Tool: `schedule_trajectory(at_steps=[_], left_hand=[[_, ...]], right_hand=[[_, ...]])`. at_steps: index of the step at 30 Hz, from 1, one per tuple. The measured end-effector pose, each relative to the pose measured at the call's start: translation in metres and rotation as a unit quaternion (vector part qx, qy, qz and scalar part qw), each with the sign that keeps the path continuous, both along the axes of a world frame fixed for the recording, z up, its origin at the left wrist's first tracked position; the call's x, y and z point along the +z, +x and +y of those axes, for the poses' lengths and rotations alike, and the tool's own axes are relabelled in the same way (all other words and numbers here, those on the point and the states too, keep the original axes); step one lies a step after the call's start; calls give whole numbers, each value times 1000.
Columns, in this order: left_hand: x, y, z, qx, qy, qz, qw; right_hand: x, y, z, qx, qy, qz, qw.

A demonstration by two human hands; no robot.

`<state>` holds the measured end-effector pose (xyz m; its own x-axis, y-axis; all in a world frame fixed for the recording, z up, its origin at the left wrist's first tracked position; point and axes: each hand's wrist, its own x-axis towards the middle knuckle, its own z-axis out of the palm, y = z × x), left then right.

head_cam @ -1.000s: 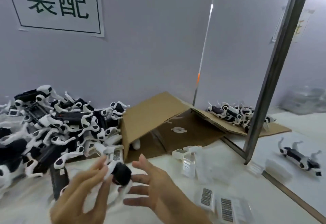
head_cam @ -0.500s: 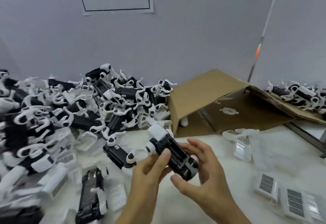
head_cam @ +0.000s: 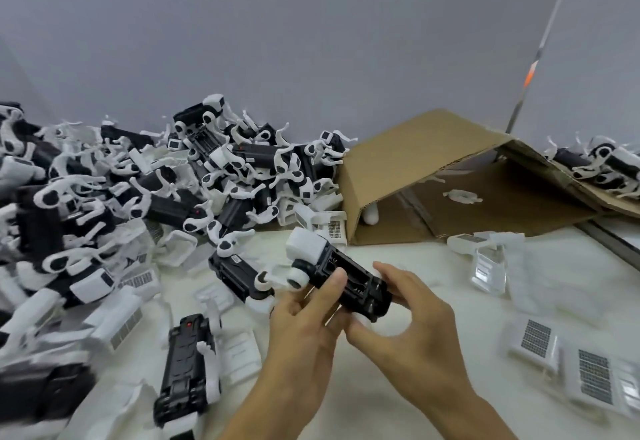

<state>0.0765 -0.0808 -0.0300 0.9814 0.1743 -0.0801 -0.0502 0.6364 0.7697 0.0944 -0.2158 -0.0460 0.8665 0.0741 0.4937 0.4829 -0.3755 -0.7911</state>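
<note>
Just the one head view here, looking down at a pretty cluttered white surface (head_cam: 408,259).

Both hands are clamped on the same thing, a black toy body (head_cam: 349,283) with a chunky white block on its far-left end. It's held up just above the surface, about the middle of the view, tilted so the white end points far and left and the black end points near and right. The open ribbed side faces up. The left hand (head_cam: 304,332) grips it from the near-left, thumb laid over the top edge and fingers tucked under. The right hand (head_cam: 412,328) curls round the near-right end, index finger over the far side and thumb below. The two hands are close together, thumbs almost touching under the toy.

Left and far-left there's a huge pile of toy dogs (head_cam: 173,190), black bodies with white legs sticking out all over, stacked against the wall. Two more black bodies lie loose: one (head_cam: 183,370) near-left of the hands, another (head_cam: 239,273) just left of the held toy.

A flattened cardboard box (head_cam: 408,176) sits far right of the pile, with a small white leg piece (head_cam: 462,196) lying on it. A smaller heap of dogs (head_cam: 602,162) rests on its far-right flap. White grille covers (head_cam: 568,360) lie near-right, and clear plastic bits (head_cam: 491,266) sit between them and the box.
</note>
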Motion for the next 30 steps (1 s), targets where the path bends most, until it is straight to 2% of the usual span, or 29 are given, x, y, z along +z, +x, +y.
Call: schedule_trajectory(at_steps=[3,6,8,10,11,12,14,15,16,19,23,27,30], left_hand=[[-1,1,3,-11,7,6,1000],[-1,0,1,-28,47,-20,998],[-4,0,-1,-29,111,-56,992],[-6,0,2,18,236,-98,967],[-8,0,6,63,339,-132,929],[-9,1,11,117,458,-174,864],[-16,6,19,191,644,-270,690],[-18,7,21,197,681,-293,642],[-18,8,21,192,699,-300,620],[-18,8,19,187,718,-306,597],[-17,6,20,169,709,-321,605],[-20,8,20,166,726,-288,603],[-24,9,19,162,755,-259,580]], right_hand=[[-4,-1,0,14,-29,20,999],[0,0,-2,-12,-16,-7,1000],[1,2,-7,-2,-10,6,1000],[2,3,-9,59,-9,71,996],[2,3,-9,94,-12,94,991],[1,3,-9,122,-9,98,988],[0,1,-8,151,11,85,985],[1,-1,-6,152,24,80,985],[1,-2,-5,146,37,75,986],[0,-4,-3,88,57,53,993],[5,-5,-6,50,54,37,997],[8,-6,0,78,76,85,990],[10,-6,3,49,125,100,986]])
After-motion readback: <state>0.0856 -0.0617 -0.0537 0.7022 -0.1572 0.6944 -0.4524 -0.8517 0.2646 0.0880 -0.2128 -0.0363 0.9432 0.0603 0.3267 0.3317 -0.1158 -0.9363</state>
